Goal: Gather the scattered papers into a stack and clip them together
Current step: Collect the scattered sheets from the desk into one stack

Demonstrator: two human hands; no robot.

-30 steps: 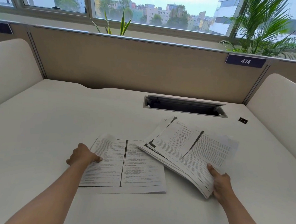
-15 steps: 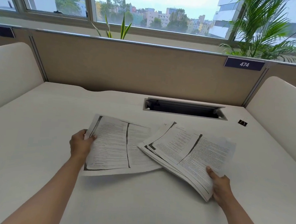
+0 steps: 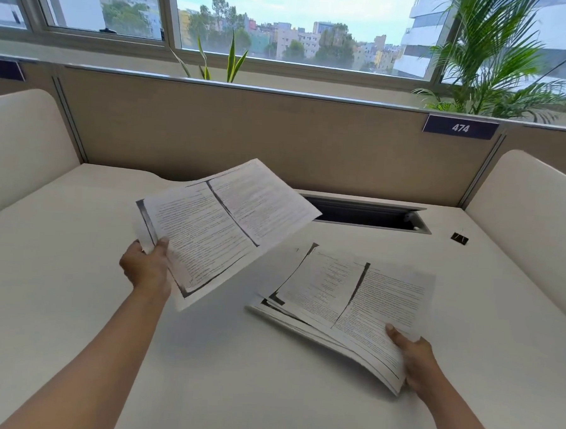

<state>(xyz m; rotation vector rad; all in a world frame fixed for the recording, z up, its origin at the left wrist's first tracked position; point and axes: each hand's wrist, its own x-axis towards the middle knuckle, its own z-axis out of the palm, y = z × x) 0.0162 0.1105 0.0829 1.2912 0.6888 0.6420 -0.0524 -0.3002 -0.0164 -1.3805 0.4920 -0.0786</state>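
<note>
My left hand [image 3: 147, 266] pinches the near left corner of a printed sheet [image 3: 222, 224] and holds it in the air above the white desk [image 3: 59, 268], tilted up toward the back. My right hand [image 3: 415, 359] grips the near right edge of a loose stack of printed papers [image 3: 346, 299]; its near edge is raised while its far part lies on the desk. The sheet and the stack do not touch. A small black binder clip [image 3: 459, 238] sits on the desk at the back right, away from both hands.
A rectangular cable slot [image 3: 370, 215] opens in the desk behind the papers. A beige partition [image 3: 279, 138] with a "474" tag [image 3: 460, 128] closes the back, and white side panels [image 3: 537, 221] flank the desk. Plants stand behind the partition.
My left hand has lifted the sheet off the desk and raised it up and back. My right hand still holds the stack, almost unmoved.
</note>
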